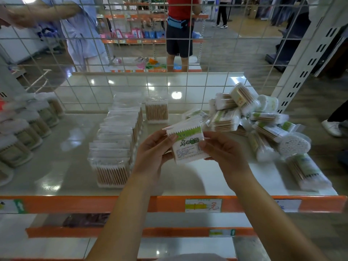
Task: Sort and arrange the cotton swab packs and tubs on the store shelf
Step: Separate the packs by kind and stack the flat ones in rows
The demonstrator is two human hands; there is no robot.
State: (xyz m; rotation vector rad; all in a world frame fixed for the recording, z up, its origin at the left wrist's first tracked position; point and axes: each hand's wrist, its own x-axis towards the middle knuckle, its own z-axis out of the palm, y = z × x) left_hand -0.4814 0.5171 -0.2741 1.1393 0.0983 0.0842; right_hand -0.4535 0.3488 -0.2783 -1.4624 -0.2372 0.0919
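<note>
Nearest, an orange shelf edge (113,204) is running across the front, with a price label (203,205) sitting right of centre; just above it, both forearms are reaching in over the white shelf (197,178). The left hand (152,149) and the right hand (224,147) are holding one cotton swab pack (186,143) between them, lifted clear of the shelf and tilted; the left fingers are curling round its left edge with the thumb pressing on the front, while the right thumb and fingers are pinching its right side. To the left of the hands, a row of clear tubs (114,140) is standing in a neat line running from near to far, with one single tub (156,110) standing apart at the far end. On the right, a loose pile of packs (263,125) is lying jumbled, one pack (308,172) lying near the front edge. At the far left, round tubs (28,129) are standing in a blurred row. Behind everything, a wire grid (131,53) is closing off the back; beyond it, people are standing in the aisle.
</note>
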